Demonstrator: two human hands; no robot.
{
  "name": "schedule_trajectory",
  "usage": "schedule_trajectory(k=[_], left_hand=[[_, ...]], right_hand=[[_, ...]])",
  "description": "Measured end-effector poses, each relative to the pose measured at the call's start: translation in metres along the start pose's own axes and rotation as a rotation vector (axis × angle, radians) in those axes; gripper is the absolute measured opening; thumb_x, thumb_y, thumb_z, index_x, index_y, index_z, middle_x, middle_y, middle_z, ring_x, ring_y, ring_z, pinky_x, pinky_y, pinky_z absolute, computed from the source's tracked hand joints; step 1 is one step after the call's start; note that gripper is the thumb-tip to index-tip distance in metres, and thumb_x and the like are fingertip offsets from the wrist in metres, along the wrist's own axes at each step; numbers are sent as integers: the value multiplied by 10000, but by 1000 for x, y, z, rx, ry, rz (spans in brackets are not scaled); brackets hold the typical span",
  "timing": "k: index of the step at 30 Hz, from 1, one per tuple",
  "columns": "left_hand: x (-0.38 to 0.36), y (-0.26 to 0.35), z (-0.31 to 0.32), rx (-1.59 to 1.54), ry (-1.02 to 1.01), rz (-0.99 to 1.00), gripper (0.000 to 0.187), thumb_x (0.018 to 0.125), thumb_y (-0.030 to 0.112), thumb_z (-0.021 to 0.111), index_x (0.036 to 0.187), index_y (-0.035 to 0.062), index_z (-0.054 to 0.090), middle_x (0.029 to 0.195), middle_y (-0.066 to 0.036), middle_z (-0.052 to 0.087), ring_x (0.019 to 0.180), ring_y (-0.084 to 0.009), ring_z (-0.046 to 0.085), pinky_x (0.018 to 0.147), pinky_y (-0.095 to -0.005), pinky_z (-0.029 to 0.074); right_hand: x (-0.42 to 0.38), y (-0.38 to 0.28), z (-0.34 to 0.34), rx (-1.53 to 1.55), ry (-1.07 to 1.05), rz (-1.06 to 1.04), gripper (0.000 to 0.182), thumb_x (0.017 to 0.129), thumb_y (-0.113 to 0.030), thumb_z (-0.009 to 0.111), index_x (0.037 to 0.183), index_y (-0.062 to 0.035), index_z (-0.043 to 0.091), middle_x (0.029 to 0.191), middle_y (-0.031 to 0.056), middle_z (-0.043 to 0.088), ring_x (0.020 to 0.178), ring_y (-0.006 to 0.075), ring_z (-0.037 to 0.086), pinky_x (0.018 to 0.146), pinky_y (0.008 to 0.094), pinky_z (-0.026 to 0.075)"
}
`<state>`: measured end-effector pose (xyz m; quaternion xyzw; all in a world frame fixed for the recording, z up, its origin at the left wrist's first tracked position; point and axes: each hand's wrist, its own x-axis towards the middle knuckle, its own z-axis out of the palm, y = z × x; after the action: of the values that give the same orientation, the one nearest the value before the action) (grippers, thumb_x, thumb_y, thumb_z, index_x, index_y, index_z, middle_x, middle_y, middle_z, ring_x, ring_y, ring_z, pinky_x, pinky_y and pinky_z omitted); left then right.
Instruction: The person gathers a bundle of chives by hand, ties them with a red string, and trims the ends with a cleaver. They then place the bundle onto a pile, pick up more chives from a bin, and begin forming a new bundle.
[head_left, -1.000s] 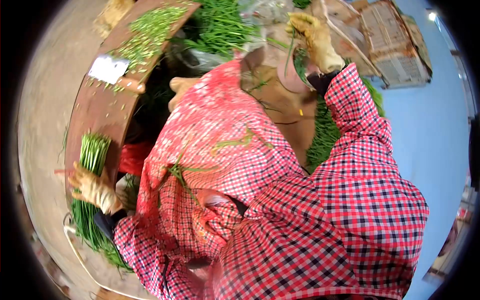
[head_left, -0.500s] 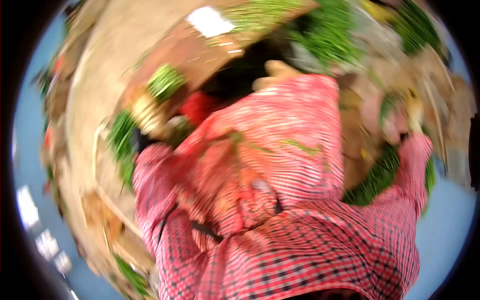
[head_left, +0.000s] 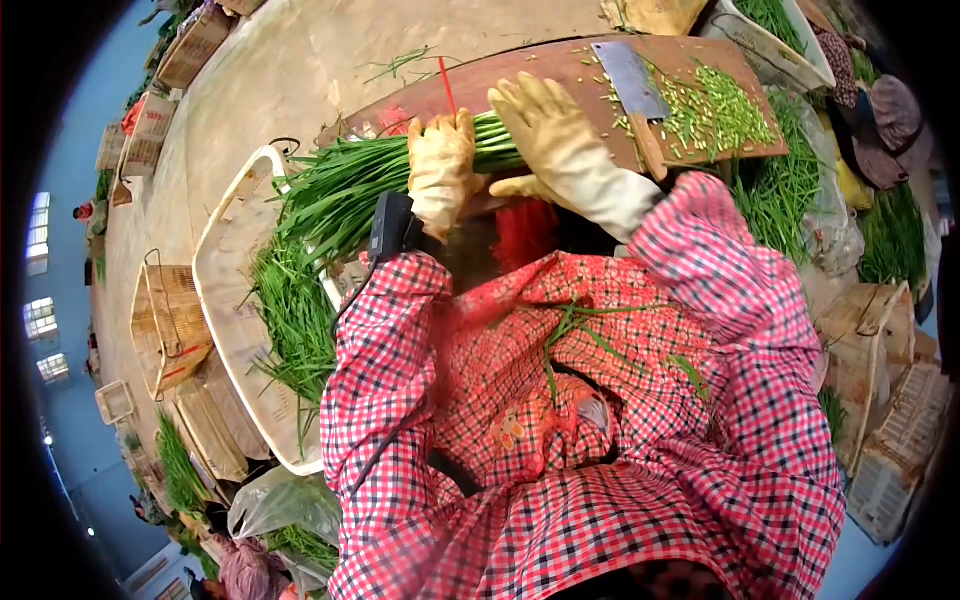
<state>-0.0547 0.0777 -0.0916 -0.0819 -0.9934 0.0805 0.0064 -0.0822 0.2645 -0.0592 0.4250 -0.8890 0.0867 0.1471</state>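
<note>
My left hand (head_left: 440, 172), in a yellowed rubber glove, is wrapped round a thick bunch of garlic chives (head_left: 345, 190). Its leaves fan out to the left and its pale stem ends point right. A thin red strip (head_left: 446, 86) stands up beside the fingers. At the stem end is my right hand (head_left: 555, 145), gloved too, fingers stretched out and thumb apart, its palm side close to the ends. Both hands are over the near side of a brown cutting board (head_left: 570, 75). A cleaver (head_left: 630, 85) lies on it, wooden handle towards me, beside chopped stem pieces (head_left: 715, 110).
A white basket (head_left: 215, 255) holding loose chives (head_left: 295, 310) stands to my left. On the right, more chives (head_left: 785, 195) lie by a clear plastic bag (head_left: 835, 235). Behind them sits another person (head_left: 895, 115). Crates (head_left: 890, 400) are stacked at the lower right.
My right hand has come from the far right to the stem end of the bunch. My left hand has brought the bunch over the board. The view has turned and sharpened.
</note>
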Motion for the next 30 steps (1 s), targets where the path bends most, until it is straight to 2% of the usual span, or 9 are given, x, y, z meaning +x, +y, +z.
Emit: schedule_trajectory(k=[1, 4, 8, 10, 14, 16, 21, 27, 30], left_hand=[[3, 2, 8, -11, 72, 19, 876, 591, 423, 820, 1275, 7, 465, 1039, -134, 621, 990, -270, 606, 975, -465, 409], [10, 5, 7, -78, 44, 22, 832, 569, 389, 824, 1233, 18, 487, 1011, -132, 631, 978, -268, 612, 945, -431, 430], [13, 14, 3, -111, 106, 0, 743, 558, 373, 821, 1145, 36, 515, 963, -122, 636, 932, -270, 624, 864, -396, 464], [16, 15, 6, -131, 79, -14, 714, 543, 363, 837, 1098, 44, 520, 937, -121, 626, 889, -282, 627, 806, -399, 485], [12, 14, 2, -195, 67, -18, 710, 530, 360, 859, 1064, 34, 523, 916, -146, 609, 871, -306, 621, 756, -416, 507], [13, 14, 0, -202, 62, -30, 710, 529, 363, 862, 1060, 32, 527, 915, -150, 612, 875, -312, 623, 752, -416, 508], [14, 13, 0, -198, 25, -39, 726, 535, 382, 862, 1074, 33, 524, 933, -152, 617, 885, -311, 623, 769, -413, 504], [9, 14, 8, -128, 103, -24, 840, 556, 460, 841, 1189, 33, 493, 983, -119, 608, 936, -272, 607, 836, -405, 477], [11, 16, 8, -97, 76, -38, 913, 559, 505, 830, 1250, 29, 469, 1012, -101, 599, 975, -253, 592, 883, -398, 455]], right_hand=[[5, 3, 26, -45, -12, -30, 1023, 704, -597, 690, 1433, 18, 320, 1419, 178, 446, 1331, 356, 399, 1124, 444, 275], [21, 27, 70, 19, -277, -159, 1066, 631, -449, 790, 1446, 10, 279, 1367, 166, 485, 1284, 343, 438, 1095, 426, 321], [27, 62, 86, 301, -186, -294, 988, 695, -512, 761, 1408, 13, 322, 1233, 163, 562, 1103, 324, 573, 965, 419, 438], [17, 74, 82, 168, -153, -300, 926, 711, -437, 778, 1415, -24, 339, 1233, 180, 560, 1108, 325, 578, 970, 427, 449], [-11, 123, 46, -314, -600, -211, 664, 827, -250, 663, 1397, -36, 398, 1332, 155, 526, 1199, 299, 532, 952, 393, 458], [-27, 132, 26, -359, -495, -132, 561, 852, -219, 626, 1361, -54, 457, 1376, 131, 504, 1237, 278, 505, 939, 389, 461], [-25, 92, 14, 195, 115, -222, 343, 888, -204, 583, 1221, -121, 606, 1100, 90, 675, 969, 266, 655, 840, 374, 532], [22, 68, 31, 178, -206, 30, 309, 898, -247, 576, 1174, -114, 613, 1079, 104, 669, 979, 302, 640, 835, 401, 517], [14, 72, 39, 331, -25, 11, 288, 894, -260, 575, 1141, -119, 619, 1041, 131, 667, 943, 321, 645, 813, 422, 517]])
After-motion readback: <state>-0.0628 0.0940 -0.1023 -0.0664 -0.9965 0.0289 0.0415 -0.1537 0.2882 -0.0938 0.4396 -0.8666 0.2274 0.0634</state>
